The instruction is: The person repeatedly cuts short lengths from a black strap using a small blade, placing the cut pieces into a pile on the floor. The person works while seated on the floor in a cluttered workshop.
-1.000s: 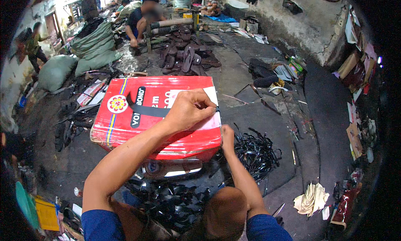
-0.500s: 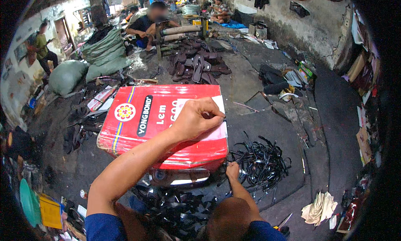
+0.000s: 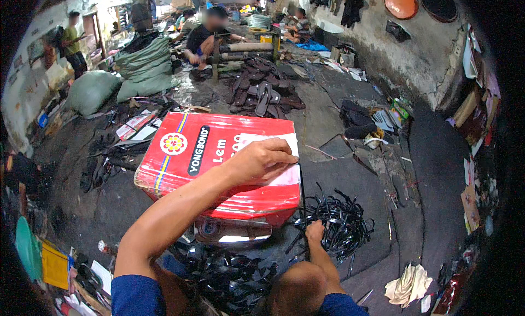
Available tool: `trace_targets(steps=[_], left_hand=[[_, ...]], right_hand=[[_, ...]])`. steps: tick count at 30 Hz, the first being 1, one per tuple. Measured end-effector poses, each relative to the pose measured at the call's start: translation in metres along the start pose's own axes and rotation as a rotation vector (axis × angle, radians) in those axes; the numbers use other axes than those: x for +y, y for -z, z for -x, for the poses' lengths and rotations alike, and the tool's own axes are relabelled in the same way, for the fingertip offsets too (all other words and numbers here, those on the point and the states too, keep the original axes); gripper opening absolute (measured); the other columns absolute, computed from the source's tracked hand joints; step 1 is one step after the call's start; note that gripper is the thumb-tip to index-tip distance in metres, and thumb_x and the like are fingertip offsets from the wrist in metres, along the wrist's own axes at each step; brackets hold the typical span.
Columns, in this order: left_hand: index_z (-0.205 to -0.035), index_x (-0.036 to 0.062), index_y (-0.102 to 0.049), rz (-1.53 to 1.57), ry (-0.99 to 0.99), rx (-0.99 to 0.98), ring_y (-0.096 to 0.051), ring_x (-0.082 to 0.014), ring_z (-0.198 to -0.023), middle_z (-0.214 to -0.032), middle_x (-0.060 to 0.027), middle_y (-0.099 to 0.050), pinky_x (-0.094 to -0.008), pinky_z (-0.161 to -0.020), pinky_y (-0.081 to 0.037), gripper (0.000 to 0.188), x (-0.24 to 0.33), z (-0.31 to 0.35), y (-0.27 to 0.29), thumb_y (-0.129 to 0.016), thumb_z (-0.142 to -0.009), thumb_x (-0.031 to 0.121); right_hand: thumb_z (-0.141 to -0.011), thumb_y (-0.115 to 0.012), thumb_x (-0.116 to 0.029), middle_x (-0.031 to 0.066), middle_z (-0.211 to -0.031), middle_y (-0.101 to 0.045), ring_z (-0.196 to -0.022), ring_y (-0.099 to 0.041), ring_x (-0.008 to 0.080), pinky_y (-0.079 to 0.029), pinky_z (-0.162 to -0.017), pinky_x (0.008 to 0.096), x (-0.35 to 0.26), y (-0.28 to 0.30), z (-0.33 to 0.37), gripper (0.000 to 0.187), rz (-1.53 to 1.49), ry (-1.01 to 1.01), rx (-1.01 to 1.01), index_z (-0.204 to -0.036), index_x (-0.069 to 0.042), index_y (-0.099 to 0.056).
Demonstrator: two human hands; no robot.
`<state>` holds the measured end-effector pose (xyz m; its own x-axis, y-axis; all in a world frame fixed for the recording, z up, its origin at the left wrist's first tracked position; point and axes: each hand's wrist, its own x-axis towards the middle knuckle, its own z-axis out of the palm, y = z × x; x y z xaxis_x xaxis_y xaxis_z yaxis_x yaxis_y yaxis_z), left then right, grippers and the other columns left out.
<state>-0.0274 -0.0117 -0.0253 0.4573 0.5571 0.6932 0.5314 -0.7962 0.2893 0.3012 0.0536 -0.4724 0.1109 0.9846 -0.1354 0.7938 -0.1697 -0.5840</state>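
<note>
A red cardboard box (image 3: 229,198) stands before me, with a pale sheet (image 3: 276,176) on its right side. My left hand (image 3: 267,158) rests over that sheet, thumb and fingers pinched on the end of a thin black strip (image 3: 301,184) at the box's right edge. The strip hangs down along that edge. Lower right, my right hand (image 3: 315,232) is closed, close against the left side of a tangled pile of shiny black strips (image 3: 347,220). What its fingers grip is too small to make out. Black scraps (image 3: 224,275) lie below the box, near my legs.
A heap of dark sandals (image 3: 265,89) lies beyond the box, in front of a seated person (image 3: 205,39). Stuffed green sacks (image 3: 93,91) stand far left. Dark footwear pieces (image 3: 358,119) lie to the right, a crumpled cream cloth (image 3: 407,286) at lower right.
My right hand has shifted slightly right and down, closer to the black strips. My left hand stays pinched at the box's edge. The view has tilted up a little.
</note>
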Motion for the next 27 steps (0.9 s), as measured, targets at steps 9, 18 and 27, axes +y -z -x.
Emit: trace_targets(steps=[9,18,27], left_hand=[[-0.117,0.0005,-0.071,-0.130,-0.191,-0.107,-0.068,-0.0295,-0.093,-0.103,-0.0135,-0.067,-0.0391,-0.080,-0.057,0.031,0.004,-0.024,-0.014,-0.067,-0.087,0.003],[-0.142,-0.0002,-0.054,-0.063,-0.214,-0.175,-0.058,-0.0365,-0.117,-0.132,-0.0195,-0.060,-0.0464,-0.105,-0.046,0.062,0.016,-0.039,-0.022,-0.065,-0.088,0.027],[-0.136,0.0076,-0.062,-0.199,-0.068,-0.191,-0.060,-0.0384,-0.119,-0.133,-0.0176,-0.061,-0.0474,-0.101,-0.050,0.055,0.028,-0.032,-0.006,-0.067,-0.086,0.030]], right_hand=[[-0.092,-0.058,-0.016,0.0216,-0.091,-0.072,-0.088,-0.071,0.0412,-0.056,-0.080,0.0514,0.059,0.068,-0.008,0.019,0.097,0.103,0.185,-0.096,0.002,-0.062],[-0.096,-0.058,-0.020,0.0243,-0.096,-0.071,-0.090,-0.070,0.0460,-0.057,-0.077,0.0537,0.108,0.244,0.024,0.020,0.294,-0.561,0.656,-0.100,-0.002,-0.064],[-0.083,-0.073,-0.027,0.0154,-0.088,-0.073,-0.085,-0.069,0.0339,-0.053,-0.075,0.0481,-0.041,0.092,0.146,0.021,-0.199,0.824,-0.525,-0.089,-0.007,-0.076]])
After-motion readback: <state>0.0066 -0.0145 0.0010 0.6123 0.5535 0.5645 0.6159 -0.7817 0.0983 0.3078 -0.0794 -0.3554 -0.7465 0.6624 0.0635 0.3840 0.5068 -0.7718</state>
